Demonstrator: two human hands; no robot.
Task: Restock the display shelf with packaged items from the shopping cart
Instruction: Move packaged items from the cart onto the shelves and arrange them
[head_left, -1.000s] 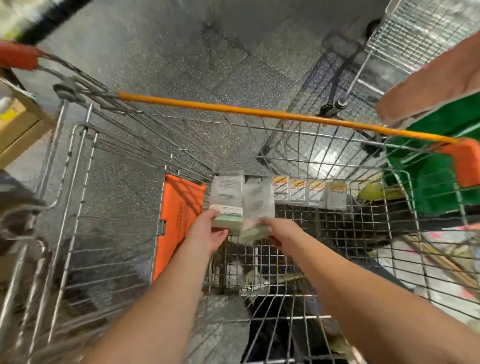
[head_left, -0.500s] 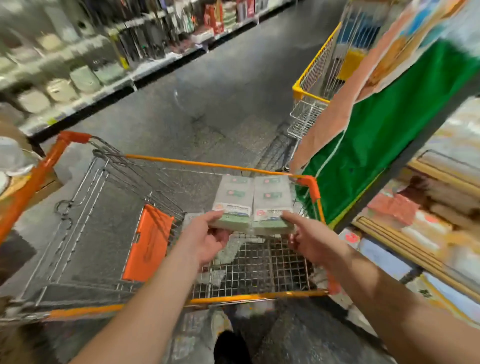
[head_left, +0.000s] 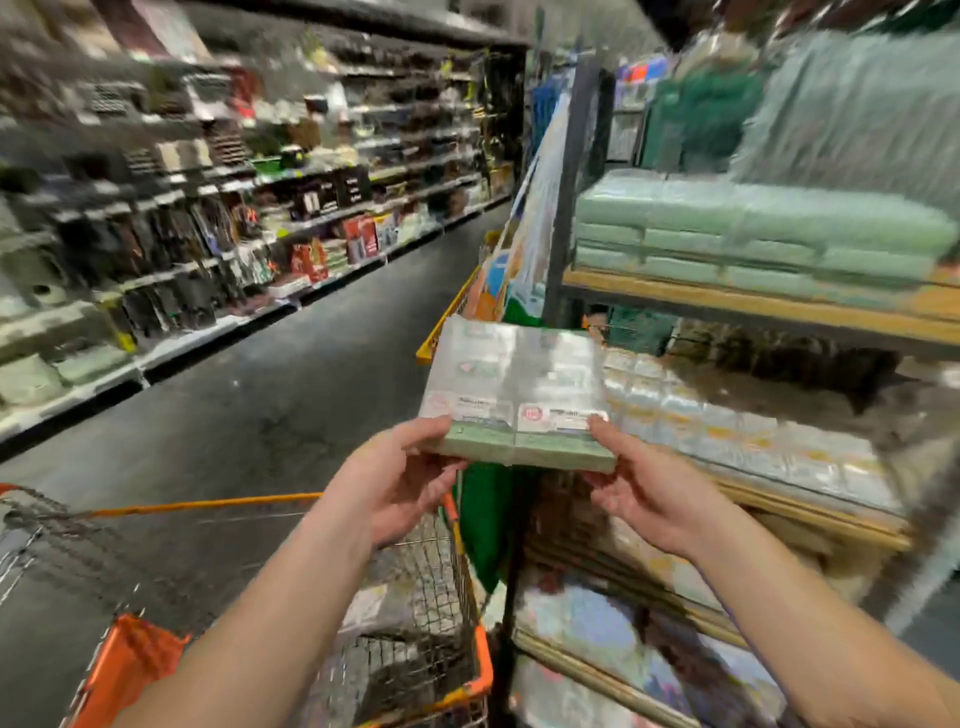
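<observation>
Nearest the camera, two bare forearms reach forward. The left hand (head_left: 395, 486) grips the near left corner of a pair of flat clear-wrapped packages with pale green contents (head_left: 517, 395), thumb on top and fingers curled beneath. The right hand (head_left: 649, 493) holds the near right corner likewise, thumb laid on the white label and fingers under the lower edge. The two packages lie side by side, edges touching, carried roughly level with the far end tilted slightly up.

Below the hands stands the orange-rimmed wire shopping cart (head_left: 452, 680); an orange plastic flap (head_left: 130, 665) shows at its lower left. The cart's contents are blurred and cannot be identified.

The packages are held above the cart's right rim, just beside the wood-decked display shelf (head_left: 810, 525) at right, and are not resting on it. On that shelf level lies a row of similar clear-wrapped packs (head_left: 727, 431). The level above, also wood-decked, carries stacked pale green bundles in plastic (head_left: 753, 228). Lower levels hold blurred printed goods.

A green and multicoloured fabric item (head_left: 488, 519) hangs at the shelf's dark upright post.

Beyond, a dark grey aisle floor (head_left: 291, 374) runs to a long wall of stocked shelving (head_left: 208, 208) at left, heavily blurred.
</observation>
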